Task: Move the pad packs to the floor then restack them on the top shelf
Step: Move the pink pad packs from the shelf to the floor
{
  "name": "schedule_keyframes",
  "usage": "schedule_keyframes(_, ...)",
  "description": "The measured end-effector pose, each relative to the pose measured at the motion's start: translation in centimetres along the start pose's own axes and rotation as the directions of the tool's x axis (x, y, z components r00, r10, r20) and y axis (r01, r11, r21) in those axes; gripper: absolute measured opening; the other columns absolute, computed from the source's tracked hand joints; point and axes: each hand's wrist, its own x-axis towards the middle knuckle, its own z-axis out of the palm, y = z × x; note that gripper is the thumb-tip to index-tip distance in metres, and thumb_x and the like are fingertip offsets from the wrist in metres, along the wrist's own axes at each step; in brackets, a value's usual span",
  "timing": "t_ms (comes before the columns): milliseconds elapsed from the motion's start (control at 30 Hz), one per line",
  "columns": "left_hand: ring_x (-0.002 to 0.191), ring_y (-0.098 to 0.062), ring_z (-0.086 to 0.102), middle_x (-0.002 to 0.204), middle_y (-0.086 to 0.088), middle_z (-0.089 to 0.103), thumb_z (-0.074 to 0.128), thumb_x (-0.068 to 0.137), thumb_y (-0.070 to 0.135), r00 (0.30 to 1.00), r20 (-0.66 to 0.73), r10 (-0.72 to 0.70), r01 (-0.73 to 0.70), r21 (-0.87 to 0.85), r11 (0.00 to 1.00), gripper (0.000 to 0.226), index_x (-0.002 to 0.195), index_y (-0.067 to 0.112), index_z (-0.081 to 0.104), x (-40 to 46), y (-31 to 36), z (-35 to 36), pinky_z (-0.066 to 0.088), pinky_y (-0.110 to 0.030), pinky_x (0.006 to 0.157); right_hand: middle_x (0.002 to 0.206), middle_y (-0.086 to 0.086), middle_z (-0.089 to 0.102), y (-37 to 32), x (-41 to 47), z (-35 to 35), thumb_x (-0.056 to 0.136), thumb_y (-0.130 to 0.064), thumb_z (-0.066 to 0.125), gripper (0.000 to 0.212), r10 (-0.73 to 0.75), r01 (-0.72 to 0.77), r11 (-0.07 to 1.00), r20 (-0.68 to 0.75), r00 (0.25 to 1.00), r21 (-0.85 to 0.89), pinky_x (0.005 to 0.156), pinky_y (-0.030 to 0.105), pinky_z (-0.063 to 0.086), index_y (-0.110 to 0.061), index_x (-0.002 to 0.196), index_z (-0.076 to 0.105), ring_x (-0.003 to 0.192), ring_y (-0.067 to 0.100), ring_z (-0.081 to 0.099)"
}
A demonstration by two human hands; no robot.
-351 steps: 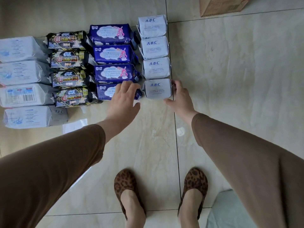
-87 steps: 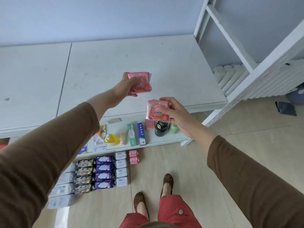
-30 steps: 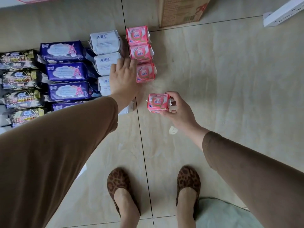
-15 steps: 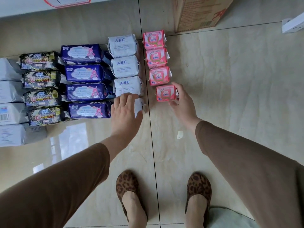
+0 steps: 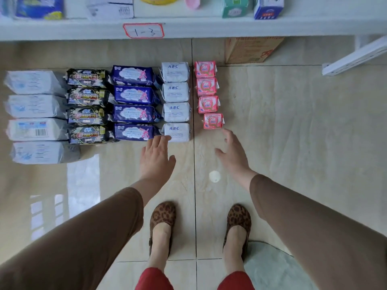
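Note:
Pad packs lie in neat columns on the tiled floor: several pale grey packs (image 5: pixel 35 105) at far left, then black packs (image 5: pixel 87 105), dark blue packs (image 5: pixel 134 95), white ABC packs (image 5: pixel 176 97) and small pink packs (image 5: pixel 207 86). The nearest pink pack (image 5: pixel 213 121) sits slightly right of its column. My left hand (image 5: pixel 156 159) hovers open just below the nearest ABC pack (image 5: pixel 177 131), holding nothing. My right hand (image 5: pixel 232 153) is open, fingers spread, just below the nearest pink pack and apart from it.
A white shelf edge (image 5: pixel 188 28) with a "1-3" label (image 5: pixel 143 30) runs across the top, holding boxes and bottles. A cardboard box (image 5: pixel 251 50) stands under it. A white shelf leg (image 5: pixel 354 57) lies at right. My feet in leopard shoes (image 5: pixel 162 218) stand below.
My right hand has let go of the last pink pack, which now rests on the floor. Both hands have drawn back toward me and the view has pulled away from the floor.

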Motion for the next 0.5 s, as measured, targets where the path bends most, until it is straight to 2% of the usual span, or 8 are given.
schedule_keyframes(133,0.127,-0.024,0.041,0.137,-0.001,0.048,0.062,0.088,0.025,0.999,0.046,0.018,-0.016,-0.039,0.999,0.054,0.138,0.02,0.042,-3.3,-1.4,-4.5,0.035,-0.038,0.102,0.143,-0.002,0.047,-5.9,-5.0,-0.5,0.091,-0.014,0.059,0.056,-0.118,0.122,0.986,0.04,0.992,-0.113,0.1,0.037,0.042,-0.022,0.144,0.041,0.127,0.021,0.046)
schedule_keyframes(267,0.127,-0.024,0.041,0.137,0.0,0.048,0.061,0.088,0.028,0.997,0.057,0.045,-0.044,-0.012,0.999,0.054,0.139,0.021,0.042,-6.7,-4.1,-9.1,0.036,-0.037,0.102,0.139,-0.001,0.051,-12.1,-8.4,0.7,0.091,-0.014,0.059,0.049,-0.176,0.18,0.976,0.044,0.983,-0.119,0.096,0.034,0.043,-0.02,0.138,0.046,0.122,0.022,0.048)
schedule_keyframes(500,0.127,-0.023,0.042,0.135,-0.001,0.049,0.062,0.088,0.026,0.997,0.003,-0.074,0.074,-0.051,0.996,0.05,0.135,0.02,0.046,-12.6,-13.1,-15.0,0.037,-0.037,0.101,0.135,0.001,0.052,-21.4,-14.0,7.4,0.09,-0.013,0.058,0.045,-0.292,0.307,0.947,0.14,0.946,-0.099,0.097,0.034,0.042,-0.017,0.134,0.049,0.124,0.021,0.049)
